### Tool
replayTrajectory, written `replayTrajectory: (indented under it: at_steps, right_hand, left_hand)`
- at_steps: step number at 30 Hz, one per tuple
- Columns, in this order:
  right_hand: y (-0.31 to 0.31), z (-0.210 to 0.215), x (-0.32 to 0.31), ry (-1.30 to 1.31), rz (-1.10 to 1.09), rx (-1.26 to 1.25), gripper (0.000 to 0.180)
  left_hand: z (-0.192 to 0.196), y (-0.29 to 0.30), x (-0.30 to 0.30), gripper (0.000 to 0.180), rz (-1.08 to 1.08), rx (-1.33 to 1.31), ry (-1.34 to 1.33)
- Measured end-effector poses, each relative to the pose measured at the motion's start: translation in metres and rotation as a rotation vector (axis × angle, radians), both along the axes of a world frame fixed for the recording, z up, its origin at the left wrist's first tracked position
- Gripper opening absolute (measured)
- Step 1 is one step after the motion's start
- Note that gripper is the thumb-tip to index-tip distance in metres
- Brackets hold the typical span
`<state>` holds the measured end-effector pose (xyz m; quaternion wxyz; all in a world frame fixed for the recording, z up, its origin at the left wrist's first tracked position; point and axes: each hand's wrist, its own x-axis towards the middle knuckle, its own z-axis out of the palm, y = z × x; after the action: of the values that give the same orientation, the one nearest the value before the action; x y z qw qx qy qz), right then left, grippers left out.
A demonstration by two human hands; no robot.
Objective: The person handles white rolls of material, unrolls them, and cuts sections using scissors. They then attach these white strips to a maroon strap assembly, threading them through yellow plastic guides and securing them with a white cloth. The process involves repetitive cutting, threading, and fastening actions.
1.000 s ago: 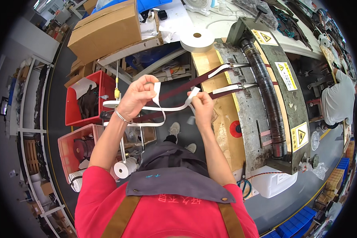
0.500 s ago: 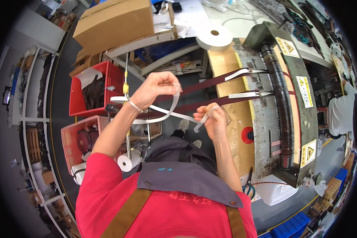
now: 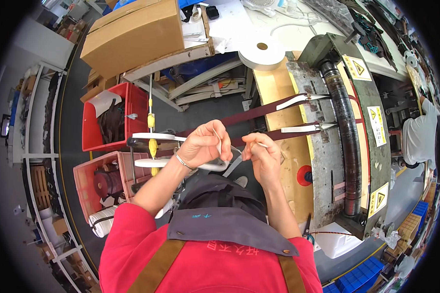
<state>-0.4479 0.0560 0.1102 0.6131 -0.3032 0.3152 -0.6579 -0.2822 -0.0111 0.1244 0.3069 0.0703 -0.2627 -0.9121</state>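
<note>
We judge the step in hand to be close finger work on the white tape, which is between and just below our two hands, in front of the apron. Our left hand is narrow, its fingertips pinched on a pale bit of tape; our right hand, just beside it, is also narrow and seems to grip another pale bit, though we cannot tell whether both belong to one length. As we judge it, the next move calls for a light pinch and some slack, since the tape looks thin and could twist. Counting, we have two maroon straps reaching right to the machine, with two white strips, one on each, leading toward one dark roller. We count three warning labels on the machine, one white roll at the edge of the far worktop, one large cardboard box at far left, and two reddish crates on the left, one nearer than the other.
</note>
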Motion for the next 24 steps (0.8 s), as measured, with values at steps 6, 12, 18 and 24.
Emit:
replayTrajectory:
  at_steps: [6, 12, 18, 24]
  right_hand:
    - [0.000, 0.028, 0.005, 0.411, 0.011, -0.079, 0.015]
    - [-0.014, 0.038, 0.015, 0.752, -0.039, -0.043, 0.011]
    - [-0.029, 0.042, 0.021, 0.547, -0.122, 0.034, 0.011]
    - [-0.037, 0.039, 0.010, 0.574, -0.202, 0.111, 0.015]
  left_hand:
    - [-0.014, -0.004, 0.000, 0.015, -0.073, 0.192, 0.343]
    - [-0.012, -0.002, 0.000, 0.019, 0.074, 0.057, -0.089]
    - [-0.004, -0.013, 0.011, 0.024, -0.026, -0.163, -0.377]
    - [-0.027, -0.020, 0.046, 0.015, -0.114, -0.274, -0.581]
